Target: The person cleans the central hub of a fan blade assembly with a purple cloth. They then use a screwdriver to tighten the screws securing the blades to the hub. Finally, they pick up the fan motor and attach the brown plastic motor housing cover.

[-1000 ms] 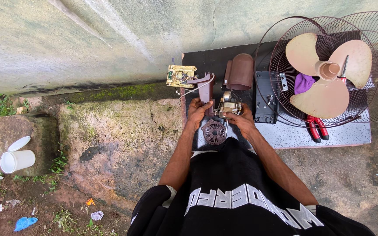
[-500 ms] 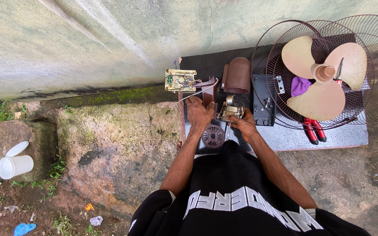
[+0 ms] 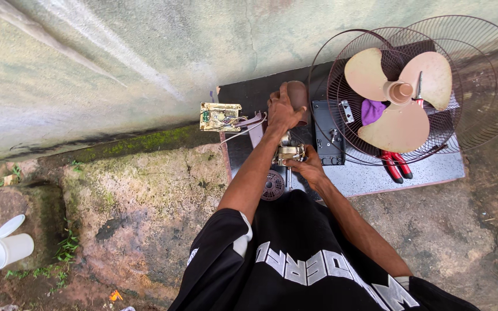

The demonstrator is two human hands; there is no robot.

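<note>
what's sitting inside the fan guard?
Inside the wire fan guard: a beige three-blade fan blade, a purple cloth partly under it, and a screwdriver resting on a blade. Red-handled pliers poke under the rim. Whatever lies beneath the blades is covered.

Circuit board left of motor, fan blade in grille right.

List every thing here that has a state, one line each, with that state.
left hand: gripping the brown housing
right hand: holding the metal motor part
fan blade: lying flat inside a grille half
circuit board: exposed, wires attached
red-handled pliers: lying on the slab, untouched
white cup: tipped on its side, lid off
</note>
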